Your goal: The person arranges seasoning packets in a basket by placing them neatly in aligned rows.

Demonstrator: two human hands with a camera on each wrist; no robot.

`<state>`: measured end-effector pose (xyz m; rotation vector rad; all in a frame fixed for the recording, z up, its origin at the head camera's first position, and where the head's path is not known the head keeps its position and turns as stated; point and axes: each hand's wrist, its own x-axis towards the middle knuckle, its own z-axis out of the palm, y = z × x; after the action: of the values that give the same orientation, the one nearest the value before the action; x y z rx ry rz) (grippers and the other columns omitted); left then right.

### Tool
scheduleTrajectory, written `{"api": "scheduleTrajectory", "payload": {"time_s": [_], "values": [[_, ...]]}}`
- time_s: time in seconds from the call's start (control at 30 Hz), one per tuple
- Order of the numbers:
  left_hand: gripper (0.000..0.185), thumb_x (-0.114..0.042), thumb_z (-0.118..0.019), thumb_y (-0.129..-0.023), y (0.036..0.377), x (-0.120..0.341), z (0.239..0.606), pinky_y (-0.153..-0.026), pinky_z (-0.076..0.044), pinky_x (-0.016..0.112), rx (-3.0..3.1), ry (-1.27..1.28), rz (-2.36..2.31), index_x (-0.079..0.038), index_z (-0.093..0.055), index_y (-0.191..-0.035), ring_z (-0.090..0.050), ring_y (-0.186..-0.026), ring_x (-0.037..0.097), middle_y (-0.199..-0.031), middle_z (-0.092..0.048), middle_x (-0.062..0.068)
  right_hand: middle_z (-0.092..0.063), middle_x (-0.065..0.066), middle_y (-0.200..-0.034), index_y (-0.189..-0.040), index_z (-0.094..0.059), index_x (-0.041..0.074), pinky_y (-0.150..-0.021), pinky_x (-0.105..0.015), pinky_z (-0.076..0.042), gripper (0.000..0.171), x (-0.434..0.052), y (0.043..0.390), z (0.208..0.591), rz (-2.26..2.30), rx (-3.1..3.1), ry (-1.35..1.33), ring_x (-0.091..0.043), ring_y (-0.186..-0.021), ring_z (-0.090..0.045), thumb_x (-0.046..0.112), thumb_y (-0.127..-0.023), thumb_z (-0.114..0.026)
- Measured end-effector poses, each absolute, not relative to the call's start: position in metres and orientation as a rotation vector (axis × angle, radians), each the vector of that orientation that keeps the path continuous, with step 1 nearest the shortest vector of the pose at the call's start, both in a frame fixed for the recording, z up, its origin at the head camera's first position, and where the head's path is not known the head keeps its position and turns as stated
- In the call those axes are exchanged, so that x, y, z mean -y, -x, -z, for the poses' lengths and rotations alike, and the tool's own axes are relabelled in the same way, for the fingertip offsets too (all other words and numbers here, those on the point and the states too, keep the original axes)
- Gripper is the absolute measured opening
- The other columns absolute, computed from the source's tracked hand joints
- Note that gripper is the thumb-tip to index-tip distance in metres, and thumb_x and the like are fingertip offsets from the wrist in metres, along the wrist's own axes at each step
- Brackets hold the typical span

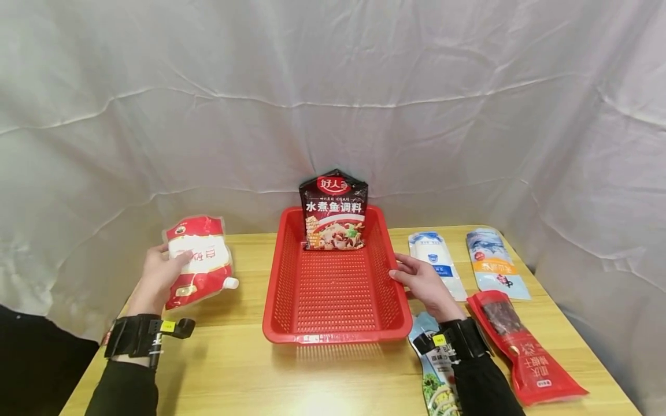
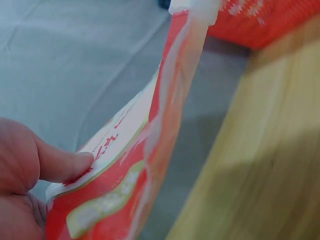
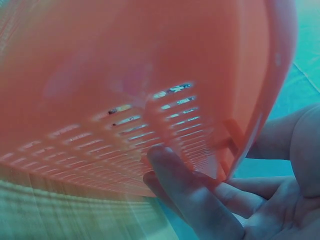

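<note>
My left hand (image 1: 156, 274) grips a red and white spouted pouch (image 1: 200, 260) and holds it upright just above the left side of the wooden table (image 1: 234, 370). The left wrist view shows the thumb (image 2: 55, 162) pressed on the pouch (image 2: 125, 175) face. A red perforated basket (image 1: 333, 335) sits mid-table. A dark seasoning packet (image 1: 334, 211) leans against its far wall. My right hand (image 1: 421, 280) lies against the basket's right rim. In the right wrist view, loosely bent fingers (image 3: 190, 195) touch the basket's outer wall (image 3: 125, 75).
Right of the basket lie a white and blue packet (image 1: 436, 260), a blue and orange packet (image 1: 494, 263) and a long red packet (image 1: 520, 346). Another packet (image 1: 439, 381) lies under my right wrist. White cloth hangs behind and beside the table.
</note>
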<state>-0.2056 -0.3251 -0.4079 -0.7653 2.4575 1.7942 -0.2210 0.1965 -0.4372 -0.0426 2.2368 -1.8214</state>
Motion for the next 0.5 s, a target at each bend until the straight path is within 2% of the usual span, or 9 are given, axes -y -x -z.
{"api": "scheduleTrajectory", "payload": {"time_s": [0.13,0.23,0.33,0.5], "values": [[0.096,-0.045,-0.059,-0.103,0.202,0.315,0.398,-0.074,-0.063,0.029,-2.454,0.686,-1.853,-0.006,0.003,-0.163,-0.064,-0.095,0.014,-0.155,-0.034,0.027,-0.056,-0.025,-0.145,-0.161,-0.034,0.005,-0.084,-0.044,-0.064,0.064,-0.196,0.220,0.437,1.821,-2.233,0.046,-0.029,-0.106,-0.072,0.018,-0.105,-0.062],[0.092,-0.040,-0.058,-0.105,0.201,0.308,0.391,-0.072,-0.063,0.027,-2.439,0.609,-1.915,-0.004,0.004,-0.162,-0.065,-0.082,0.004,-0.148,-0.039,0.028,-0.056,-0.026,-0.144,-0.161,-0.035,0.004,-0.083,-0.044,-0.064,0.063,-0.197,0.221,0.437,1.826,-2.229,0.046,-0.029,-0.106,-0.072,0.016,-0.105,-0.061],[0.087,-0.030,-0.057,-0.106,0.201,0.299,0.383,-0.069,-0.062,0.025,-2.407,0.535,-2.010,-0.001,0.004,-0.161,-0.066,-0.076,0.001,-0.137,-0.046,0.026,-0.057,-0.027,-0.143,-0.160,-0.035,0.003,-0.082,-0.045,-0.064,0.061,-0.197,0.222,0.437,1.827,-2.229,0.046,-0.030,-0.106,-0.072,0.014,-0.105,-0.060],[0.080,-0.018,-0.055,-0.107,0.197,0.281,0.373,-0.069,-0.062,0.023,-2.377,0.434,-2.124,0.001,0.000,-0.160,-0.068,-0.076,0.001,-0.125,-0.053,0.019,-0.056,-0.027,-0.144,-0.161,-0.035,0.003,-0.082,-0.045,-0.064,0.061,-0.198,0.222,0.437,1.827,-2.232,0.046,-0.031,-0.107,-0.072,0.013,-0.105,-0.059]]}}
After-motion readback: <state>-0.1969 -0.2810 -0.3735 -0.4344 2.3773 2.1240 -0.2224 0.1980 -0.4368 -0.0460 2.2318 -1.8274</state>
